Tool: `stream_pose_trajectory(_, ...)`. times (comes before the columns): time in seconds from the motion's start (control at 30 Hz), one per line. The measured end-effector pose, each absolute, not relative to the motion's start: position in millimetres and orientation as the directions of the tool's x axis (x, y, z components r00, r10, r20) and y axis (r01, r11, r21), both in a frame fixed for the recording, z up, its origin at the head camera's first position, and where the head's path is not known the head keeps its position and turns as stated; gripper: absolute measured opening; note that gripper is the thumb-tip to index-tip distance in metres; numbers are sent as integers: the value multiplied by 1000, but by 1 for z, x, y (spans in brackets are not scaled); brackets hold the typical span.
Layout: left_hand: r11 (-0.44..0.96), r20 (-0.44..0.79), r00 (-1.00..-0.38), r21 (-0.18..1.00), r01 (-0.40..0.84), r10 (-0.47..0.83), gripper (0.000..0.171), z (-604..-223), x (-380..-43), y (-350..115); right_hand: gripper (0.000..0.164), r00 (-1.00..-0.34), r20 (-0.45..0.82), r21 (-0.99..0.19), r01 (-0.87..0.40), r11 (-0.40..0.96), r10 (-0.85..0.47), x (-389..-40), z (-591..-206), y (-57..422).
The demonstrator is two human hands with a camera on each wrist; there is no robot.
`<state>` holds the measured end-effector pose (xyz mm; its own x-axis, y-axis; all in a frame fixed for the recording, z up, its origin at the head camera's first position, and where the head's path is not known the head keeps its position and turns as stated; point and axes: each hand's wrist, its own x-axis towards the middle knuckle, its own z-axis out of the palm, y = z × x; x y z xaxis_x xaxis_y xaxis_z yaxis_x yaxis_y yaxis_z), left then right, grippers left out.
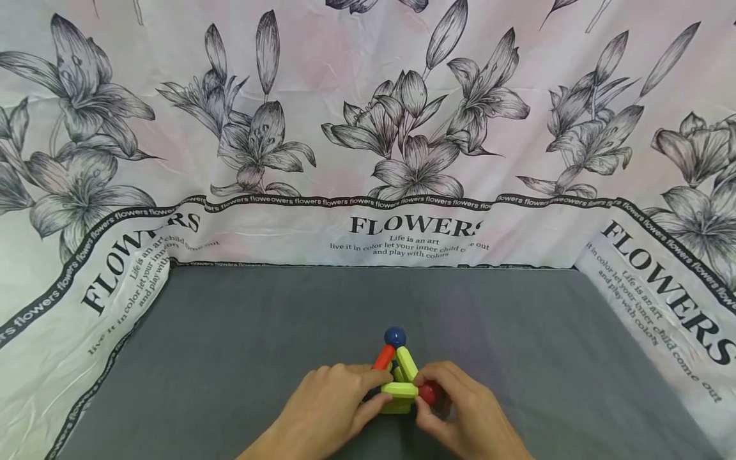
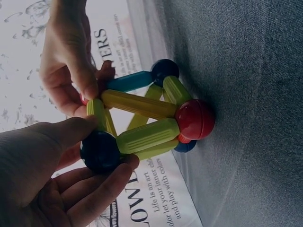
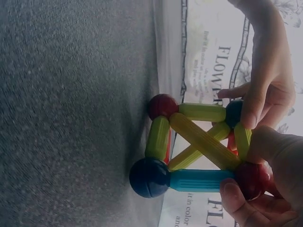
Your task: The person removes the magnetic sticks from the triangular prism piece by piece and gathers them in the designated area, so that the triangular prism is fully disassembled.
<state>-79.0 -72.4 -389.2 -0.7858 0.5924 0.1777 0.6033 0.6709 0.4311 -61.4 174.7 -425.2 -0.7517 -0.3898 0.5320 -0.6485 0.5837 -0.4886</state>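
Observation:
A frame of magnetic rods and balls stands on the grey cloth between the two hands. Its rods are yellow-green, yellow, red and blue; its balls are red and dark blue. My left hand (image 1: 329, 401) pinches a dark blue ball (image 2: 100, 152) at one upper corner. At the opposite end of a short yellow-green rod (image 1: 399, 390), my right hand (image 1: 462, 404) grips a red ball (image 3: 254, 179). A long yellow rod (image 3: 203, 139) slants across one side, above a light blue rod (image 3: 201, 180). Another dark blue ball (image 1: 395, 337) tops the far corner, where a red rod (image 1: 383, 357) meets it.
Grey cloth (image 1: 259, 319) covers the work surface. A white curtain (image 1: 322, 153) with flower drawings and printed lettering rises behind it and along both sides.

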Motion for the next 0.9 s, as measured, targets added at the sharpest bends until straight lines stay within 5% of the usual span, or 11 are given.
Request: stream_pose_trajectory(0.9, 672, 143, -784, 439, 597, 604, 19, -391, -77, -73, 47, -767, 543, -536, -629, 562, -342, -59, -426, 176)
